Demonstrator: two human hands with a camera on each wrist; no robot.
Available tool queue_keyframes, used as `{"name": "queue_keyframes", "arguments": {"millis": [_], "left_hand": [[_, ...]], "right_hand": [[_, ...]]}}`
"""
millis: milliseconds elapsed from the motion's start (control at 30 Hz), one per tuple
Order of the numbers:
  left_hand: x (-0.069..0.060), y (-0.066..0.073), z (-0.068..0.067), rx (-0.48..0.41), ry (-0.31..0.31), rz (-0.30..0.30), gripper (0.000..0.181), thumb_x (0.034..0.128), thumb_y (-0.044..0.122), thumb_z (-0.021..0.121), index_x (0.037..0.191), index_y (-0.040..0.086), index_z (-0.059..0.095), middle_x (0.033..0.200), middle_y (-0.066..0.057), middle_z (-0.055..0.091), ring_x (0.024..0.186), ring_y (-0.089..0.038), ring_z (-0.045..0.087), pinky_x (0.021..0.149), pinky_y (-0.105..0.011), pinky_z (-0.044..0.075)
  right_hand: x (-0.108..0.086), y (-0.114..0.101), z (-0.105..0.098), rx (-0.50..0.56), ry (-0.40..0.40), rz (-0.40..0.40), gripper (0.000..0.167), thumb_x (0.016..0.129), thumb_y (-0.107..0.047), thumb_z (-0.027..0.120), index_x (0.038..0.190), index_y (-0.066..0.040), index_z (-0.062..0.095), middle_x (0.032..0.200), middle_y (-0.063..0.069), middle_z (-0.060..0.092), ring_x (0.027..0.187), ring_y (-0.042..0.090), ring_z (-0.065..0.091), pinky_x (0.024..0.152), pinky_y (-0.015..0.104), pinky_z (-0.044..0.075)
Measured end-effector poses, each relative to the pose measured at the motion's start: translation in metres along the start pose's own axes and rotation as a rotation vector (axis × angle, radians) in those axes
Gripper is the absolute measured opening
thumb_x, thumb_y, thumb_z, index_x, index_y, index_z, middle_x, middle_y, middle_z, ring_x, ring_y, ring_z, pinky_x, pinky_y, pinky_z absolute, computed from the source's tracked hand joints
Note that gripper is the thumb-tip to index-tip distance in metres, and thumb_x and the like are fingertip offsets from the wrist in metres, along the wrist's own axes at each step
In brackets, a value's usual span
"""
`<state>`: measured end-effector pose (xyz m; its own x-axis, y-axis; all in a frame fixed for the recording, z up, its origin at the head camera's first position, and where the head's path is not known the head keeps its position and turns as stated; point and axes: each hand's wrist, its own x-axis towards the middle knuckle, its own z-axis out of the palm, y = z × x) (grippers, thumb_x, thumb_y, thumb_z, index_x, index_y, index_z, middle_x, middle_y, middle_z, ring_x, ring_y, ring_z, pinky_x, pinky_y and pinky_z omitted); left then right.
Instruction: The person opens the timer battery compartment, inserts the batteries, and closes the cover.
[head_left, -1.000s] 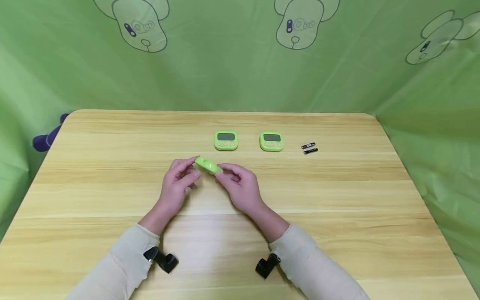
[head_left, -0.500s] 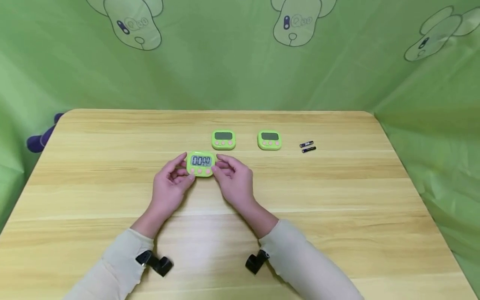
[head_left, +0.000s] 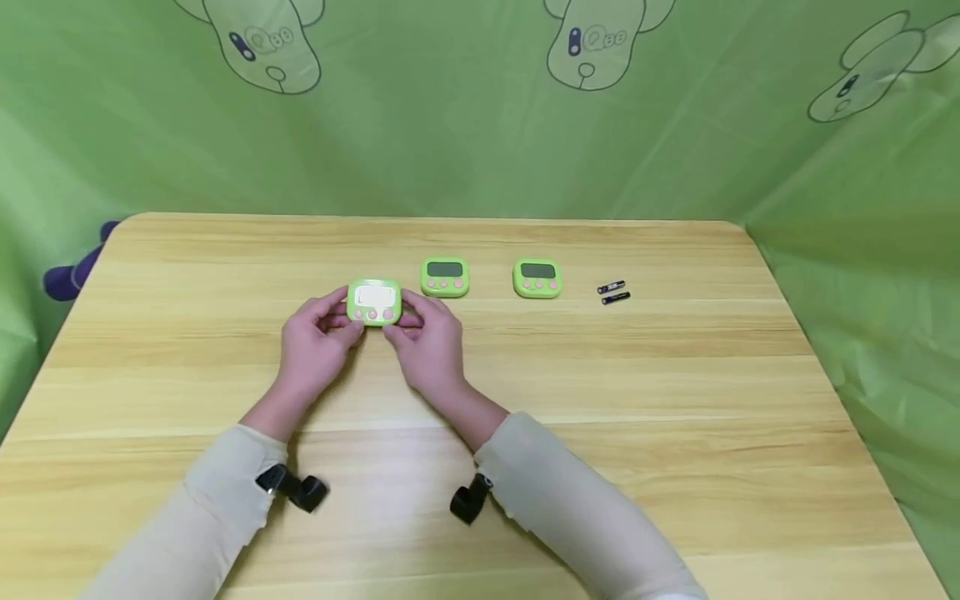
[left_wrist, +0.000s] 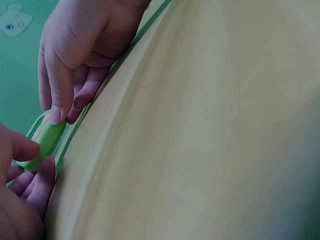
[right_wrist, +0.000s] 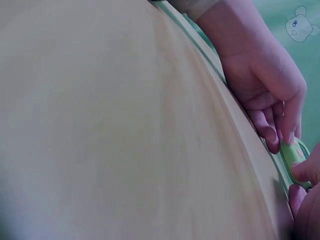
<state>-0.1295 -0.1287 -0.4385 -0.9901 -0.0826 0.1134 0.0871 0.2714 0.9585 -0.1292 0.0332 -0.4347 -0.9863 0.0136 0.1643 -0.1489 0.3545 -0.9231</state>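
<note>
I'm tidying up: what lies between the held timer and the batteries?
The head view shows part of the right hand, then a second timer and a third timer, lying apart.

Timer: glare whites out the screen (head_left: 375, 296) of the digital timer (head_left: 374, 303) I hold.
Tabletop: pale sheen on the wooden tabletop (head_left: 397, 458), suggesting light from above.
Shadows: soft and faint, beside my left hand (head_left: 310, 352).
Curtain: the green curtain (head_left: 450, 158) is paler at left, duller among the folds at right.
Head view: bright, mostly sharp; markings on the batteries (head_left: 616, 297) too small for me to read.
Left wrist view: dim, wood grain smeared, lower right corner dark.
Right wrist view: dim, bluish, soft; the tabletop's edge bows.
</note>
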Motion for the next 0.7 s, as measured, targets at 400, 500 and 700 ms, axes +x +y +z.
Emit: {"name": "queue_keyframes", "arguments": {"millis": [400, 500, 700], "left_hand": [[0.031, -0.007, -0.008, 0.125, -0.044, -0.021, 0.053, 0.0885, -0.005, 0.07, 0.139, -0.005, 0.053, 0.103, -0.018, 0.056, 0.085, -0.019, 0.058, 0.063, -0.022, 0.057], [0.038, -0.008, -0.008, 0.225, -0.051, 0.008, 0.052, 0.0902, -0.001, 0.07, 0.139, -0.006, 0.053, 0.103, -0.017, 0.057, 0.084, -0.02, 0.056, 0.069, -0.024, 0.051], [0.045, -0.008, -0.008, 0.295, -0.097, -0.021, 0.053, 0.0946, 0.003, 0.063, 0.143, -0.008, 0.046, 0.109, -0.019, 0.053, 0.087, -0.025, 0.052, 0.075, -0.032, 0.046]], "right_hand": [[0.016, -0.007, 0.019, -0.326, -0.012, -0.033, 0.057, 0.089, -0.015, 0.078, 0.14, -0.002, 0.056, 0.126, 0.007, 0.06, 0.102, 0.017, 0.059, 0.086, 0.023, 0.05], [0.019, -0.007, 0.02, -0.381, -0.029, -0.03, 0.054, 0.091, -0.017, 0.076, 0.14, -0.005, 0.056, 0.133, 0.006, 0.06, 0.105, 0.015, 0.06, 0.086, 0.026, 0.051], [0.021, -0.006, 0.023, -0.478, -0.05, -0.01, 0.052, 0.094, -0.02, 0.072, 0.143, -0.012, 0.056, 0.144, 0.0, 0.054, 0.112, 0.015, 0.06, 0.088, 0.032, 0.053]]}}
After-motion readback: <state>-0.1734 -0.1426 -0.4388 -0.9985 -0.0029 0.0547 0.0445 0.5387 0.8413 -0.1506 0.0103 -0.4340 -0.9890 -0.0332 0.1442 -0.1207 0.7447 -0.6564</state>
